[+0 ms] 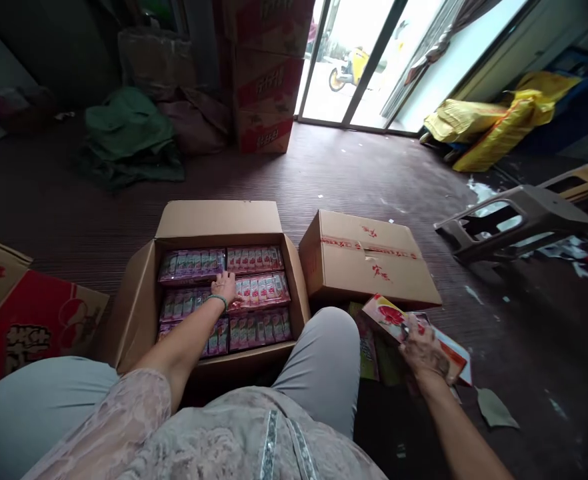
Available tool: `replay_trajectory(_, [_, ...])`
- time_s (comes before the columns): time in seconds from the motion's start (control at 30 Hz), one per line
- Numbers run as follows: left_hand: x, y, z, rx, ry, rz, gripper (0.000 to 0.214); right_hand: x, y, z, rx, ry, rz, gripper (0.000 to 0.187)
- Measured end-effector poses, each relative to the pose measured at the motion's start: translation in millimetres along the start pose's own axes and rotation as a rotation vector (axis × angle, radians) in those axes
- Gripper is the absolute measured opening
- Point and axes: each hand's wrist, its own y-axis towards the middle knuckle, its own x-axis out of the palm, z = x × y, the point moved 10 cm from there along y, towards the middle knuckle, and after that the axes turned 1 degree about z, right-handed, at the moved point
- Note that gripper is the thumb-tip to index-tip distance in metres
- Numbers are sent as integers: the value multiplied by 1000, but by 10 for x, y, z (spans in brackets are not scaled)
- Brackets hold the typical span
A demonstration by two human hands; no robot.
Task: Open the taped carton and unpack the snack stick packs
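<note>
In front of me stands an open cardboard box (301,293) packed with rows of pink and purple wrapped packs (259,259). My left hand (224,289) lies on the packs near the middle of the box, fingers apart, touching their tops. To the right of my knee, my right hand (421,350) grips a flat printed carton (385,313) with a red fruit picture. The fingers of that hand are partly blurred. Under and beside the carton lie other printed pieces, one with a pale blue edge (467,363).
A taped cardboard box (374,257) sits right of the open one. At left is a red-printed carton (49,313). A plastic stool (519,213) stands at right. Stacked cartons (267,87), a green cloth heap (129,127) and yellow sacks (504,123) are farther back.
</note>
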Motion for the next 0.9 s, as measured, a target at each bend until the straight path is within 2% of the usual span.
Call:
replay_trajectory(0.13, [232, 156, -6, 1, -39, -50, 96, 46, -124, -112, -47, -24, -3, 67])
replay_trajectory(0.23, [344, 76, -34, 12, -46, -32, 100, -41, -345, -319, -41, -12, -2, 75])
replay_trajectory(0.37, [409, -402, -88, 87, -9, 99, 86, -72, -567, -496, 28, -6, -111, 67])
replay_trajectory(0.47, [499, -788, -138, 144, -36, 127, 67, 132, -752, -544, 53, 105, -316, 54])
replay_trajectory(0.53, [541, -871, -203, 124, -122, 108, 60, 321, -875, -528, 96, 202, -467, 42])
replay_trajectory(0.6, [579, -773, -331, 24, -205, 62, 64, 447, -911, -471, 165, 241, -541, 37])
replay_trajectory(0.7, [731, -463, -575, -215, -369, -81, 91, 494, -748, -414, 221, 251, -512, 38])
replay_trajectory(0.77, [863, -277, -641, -316, -505, -178, 106, 519, -594, -400, 233, 288, -490, 41])
replay_trajectory(0.83, [989, -170, -623, -345, -620, -259, 106, 557, -472, -393, 223, 336, -477, 42])
replay_trajectory(0.9, [1129, -182, -562, -348, -718, -354, 94, 591, -400, -411, 180, 382, -460, 38])
